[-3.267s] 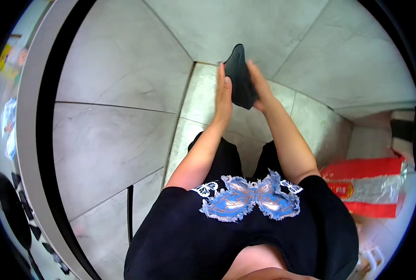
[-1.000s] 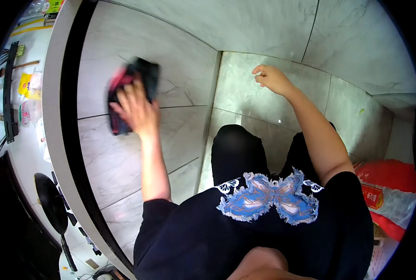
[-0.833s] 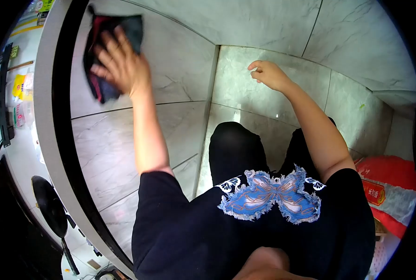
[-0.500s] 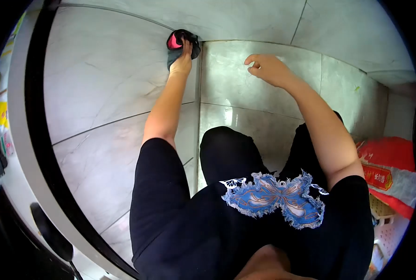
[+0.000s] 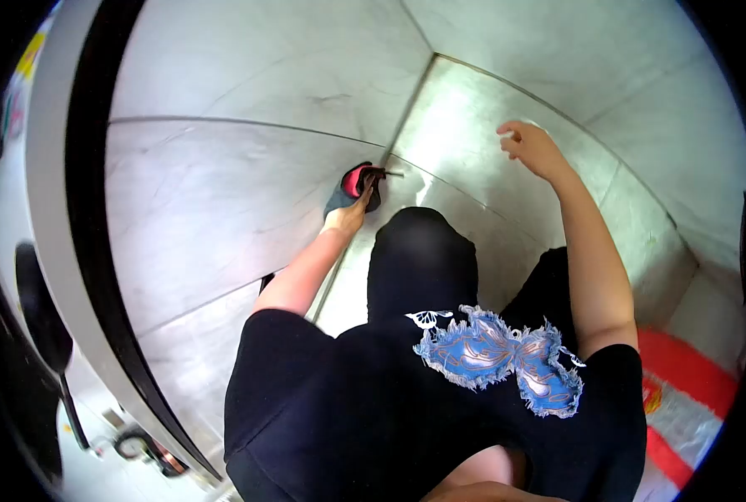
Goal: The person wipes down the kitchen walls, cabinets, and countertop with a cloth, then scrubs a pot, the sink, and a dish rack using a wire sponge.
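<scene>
My left hand (image 5: 349, 216) is pressed round a dark cloth (image 5: 375, 197) with a pink-red patch. The cloth lies against the grey marbled wall tiles (image 5: 247, 192), low down near the seam with the floor tiles (image 5: 465, 205). Out to the right, my right hand (image 5: 533, 149) hangs in the air above the floor with its fingers loosely curled and slightly apart, and nothing shows in it.
A red and clear plastic bag (image 5: 682, 393) stands at the right. Along the left runs a pale counter edge with a black strip (image 5: 97, 209). Beyond it are a black pan (image 5: 40, 309) and small items. My bent knees are below my hands.
My left hand has brought the cloth down along the wall, away from the corner and closer to my knee. The view has turned. My right hand still hovers over the floor.
</scene>
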The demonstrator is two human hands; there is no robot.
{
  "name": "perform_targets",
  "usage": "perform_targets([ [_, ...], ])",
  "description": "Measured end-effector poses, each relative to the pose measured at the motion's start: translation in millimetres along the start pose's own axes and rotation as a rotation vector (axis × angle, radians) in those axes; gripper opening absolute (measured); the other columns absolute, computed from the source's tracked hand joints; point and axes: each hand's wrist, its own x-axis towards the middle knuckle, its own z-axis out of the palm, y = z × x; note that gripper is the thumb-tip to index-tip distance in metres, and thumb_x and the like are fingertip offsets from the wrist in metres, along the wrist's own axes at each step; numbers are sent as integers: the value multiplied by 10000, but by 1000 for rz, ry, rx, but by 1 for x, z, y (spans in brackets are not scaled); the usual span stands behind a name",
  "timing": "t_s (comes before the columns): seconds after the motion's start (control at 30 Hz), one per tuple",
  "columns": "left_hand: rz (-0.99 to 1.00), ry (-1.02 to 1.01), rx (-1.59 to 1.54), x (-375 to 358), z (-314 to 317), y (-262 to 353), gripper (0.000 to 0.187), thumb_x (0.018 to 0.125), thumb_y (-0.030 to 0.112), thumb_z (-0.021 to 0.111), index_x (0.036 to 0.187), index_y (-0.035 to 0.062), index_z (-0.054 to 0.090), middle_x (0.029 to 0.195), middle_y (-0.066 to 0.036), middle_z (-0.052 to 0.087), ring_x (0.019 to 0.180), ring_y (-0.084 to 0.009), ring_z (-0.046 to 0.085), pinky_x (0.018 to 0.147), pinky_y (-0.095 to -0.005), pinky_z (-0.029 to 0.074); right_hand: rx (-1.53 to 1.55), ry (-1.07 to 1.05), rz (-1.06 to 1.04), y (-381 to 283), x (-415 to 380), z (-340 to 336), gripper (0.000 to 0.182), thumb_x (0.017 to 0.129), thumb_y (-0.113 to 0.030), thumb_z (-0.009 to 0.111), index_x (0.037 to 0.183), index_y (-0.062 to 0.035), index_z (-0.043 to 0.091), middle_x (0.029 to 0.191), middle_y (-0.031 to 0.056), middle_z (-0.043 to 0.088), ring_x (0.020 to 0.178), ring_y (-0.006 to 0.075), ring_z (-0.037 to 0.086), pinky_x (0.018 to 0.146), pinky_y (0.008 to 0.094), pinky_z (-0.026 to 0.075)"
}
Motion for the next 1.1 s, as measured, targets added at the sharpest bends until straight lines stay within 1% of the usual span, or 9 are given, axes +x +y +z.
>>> perform_targets([
  [0.2, -371, 534, 162, -87, -288, 2, 847, 768, 15, 600, 1567, 193, 379, 1572, -60, 409, 1455, -259, 381, 1206, -561, 257, 117, -104, -95, 0, 43, 28, 378, 889, -228, 619, 1195, -12, 667, 905, 123, 705, 767, 197, 681, 723, 336, 524],
  [0.33, -844, 868, 666, -127, -386, -2, 945, 682, 101, 685, 1519, 461, 435, 1604, 123, 400, 1454, -214, 396, 1220, -584, 28, 91, -174, -125, -13, 53, 41, 378, 893, -213, 616, 1201, 0, 663, 897, 117, 715, 736, 190, 679, 725, 326, 525],
  [0.37, -758, 1087, 612, -126, -385, -13, 906, 716, 119, 632, 1525, 469, 423, 1608, 112, 397, 1429, -238, 427, 1214, -590, 27, 49, -178, -113, -19, 49, 44, 377, 897, -213, 614, 1204, 1, 662, 896, 119, 715, 743, 191, 681, 728, 326, 526],
  [0.47, -1050, 773, 1013, -98, -371, -13, 859, 782, 142, 595, 1544, 471, 376, 1529, 79, 490, 1394, -300, 462, 1209, -641, 18, 102, -184, -149, -24, 41, 43, 379, 905, -220, 607, 1209, 1, 660, 913, 134, 711, 746, 195, 679, 729, 330, 526],
  [0.67, -356, 763, 503, 33, -252, -30, 781, 805, 82, 560, 1556, 238, 408, 1472, -31, 432, 1334, -267, 424, 1116, -569, 319, 89, -131, -147, -4, 42, 30, 404, 891, -236, 620, 1216, 1, 653, 913, 142, 701, 748, 199, 681, 732, 335, 529],
  [0.77, -241, 544, 985, 66, -153, -27, 681, 882, 80, 424, 1560, 135, 396, 1609, -76, 347, 1475, -276, 320, 1243, -459, 201, 44, -111, -94, 7, 37, 23, 413, 886, -241, 627, 1221, 1, 647, 905, 140, 697, 741, 203, 682, 729, 339, 531],
  [0.87, -81, 402, 184, 60, -32, -32, 598, 979, 151, 331, 1575, 103, 349, 1652, -68, 306, 1499, -256, 318, 1227, -442, 277, 18, -111, -50, 7, 30, 20, 412, 886, -244, 630, 1226, -11, 647, 911, 137, 697, 733, 206, 683, 721, 341, 531],
  [0.97, -38, 190, 636, 15, -77, -15, 602, 960, 148, 367, 1562, 136, 384, 1643, -59, 328, 1493, -238, 338, 1217, -442, 300, -2, -123, -20, 4, 30, 20, 407, 887, -246, 629, 1233, -32, 649, 929, 131, 700, 736, 200, 685, 713, 341, 530],
  [1.1, -103, 686, -81, -13, -131, -48, 750, 841, 16, 534, 1562, 169, 394, 1636, -59, 331, 1522, -232, 270, 1236, -493, 237, 15, -188, -30, -7, 34, 25, 410, 890, -247, 627, 1237, -28, 647, 948, 126, 703, 754, 197, 688, 711, 338, 528],
])
